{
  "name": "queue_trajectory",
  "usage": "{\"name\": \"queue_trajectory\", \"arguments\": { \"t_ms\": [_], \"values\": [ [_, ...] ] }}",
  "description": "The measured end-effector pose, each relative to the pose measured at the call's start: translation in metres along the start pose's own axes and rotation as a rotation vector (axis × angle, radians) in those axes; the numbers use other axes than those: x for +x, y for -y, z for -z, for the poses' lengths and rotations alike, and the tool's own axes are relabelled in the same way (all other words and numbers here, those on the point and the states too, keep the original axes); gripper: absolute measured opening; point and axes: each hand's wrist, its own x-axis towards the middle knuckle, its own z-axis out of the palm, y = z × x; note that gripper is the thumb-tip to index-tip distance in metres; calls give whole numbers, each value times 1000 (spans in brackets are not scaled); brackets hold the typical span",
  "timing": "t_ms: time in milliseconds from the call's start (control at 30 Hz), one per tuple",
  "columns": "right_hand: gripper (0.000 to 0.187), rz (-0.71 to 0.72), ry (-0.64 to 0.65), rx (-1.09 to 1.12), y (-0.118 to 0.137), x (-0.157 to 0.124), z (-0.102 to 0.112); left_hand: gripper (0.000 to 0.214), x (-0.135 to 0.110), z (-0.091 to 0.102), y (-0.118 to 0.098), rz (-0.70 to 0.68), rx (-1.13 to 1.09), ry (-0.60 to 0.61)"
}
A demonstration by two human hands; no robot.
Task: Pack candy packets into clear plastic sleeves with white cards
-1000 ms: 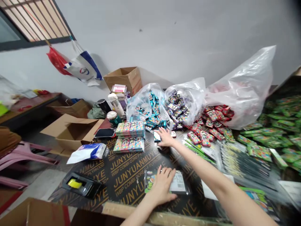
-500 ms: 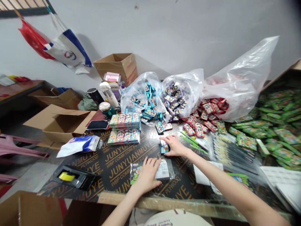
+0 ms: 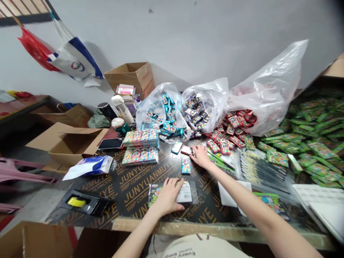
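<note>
To the left of the flat packet (image 3: 189, 194), a black tape holder (image 3: 94, 206) is placed, with something yellow inside. Farther back on the same side of the packet, a phone (image 3: 110, 143) is laid, and next to it printed packs (image 3: 141, 156) are piled. The packet itself, lying on the table (image 3: 131, 200), is partly covered by the left hand (image 3: 168, 197), which is laid flat with the fingers slightly spread. Behind the packet, two blue boxes (image 3: 185, 166) and one red-sided box (image 3: 187, 150) are set. The right end of the red-sided box is touched by the right hand (image 3: 201, 157), whose fingers are curved at it (whether it is firmly pinched cannot be told). To the right of the packet and behind it, green strips (image 3: 221, 163), loose red boxes (image 3: 225, 145), dark sticks (image 3: 268, 179) and heaped green boxes (image 3: 317, 143) are found.
</note>
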Motion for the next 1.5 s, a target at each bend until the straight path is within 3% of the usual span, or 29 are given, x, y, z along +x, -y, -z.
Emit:
{"name": "queue_trajectory", "arguments": {
  "t_ms": [67,133,267,433,633,733,900,1100,1333,1433,1500],
  "values": [
    [52,18,-29,57,4,-16,5,100,1,-2,-3,0,-1,-6],
    [61,127,-6,168,9,-30,8,96,3,-3,-7,8,4,-12],
    [81,328,169,317,15,-47,4,91,3,-1,-14,22,6,4],
    [82,278,202,357,14,-43,-2,83,0,5,-17,36,4,38],
    [82,234,171,314,12,-45,4,82,-7,10,-12,47,-14,7],
    [82,243,125,353,9,-57,14,81,-9,15,-1,94,-22,-34],
    [85,306,53,439,16,-80,45,85,-8,25,15,224,-71,-204],
    [80,380,137,323,40,-95,71,95,-2,30,9,67,-260,-260],
    [80,481,199,414,44,-91,70,96,0,34,3,19,-308,-246],
    [90,400,88,469,47,-96,64,95,-1,34,5,53,-319,-265],
    [78,336,61,491,50,-99,59,95,0,33,8,98,-329,-288]
  ]
}}
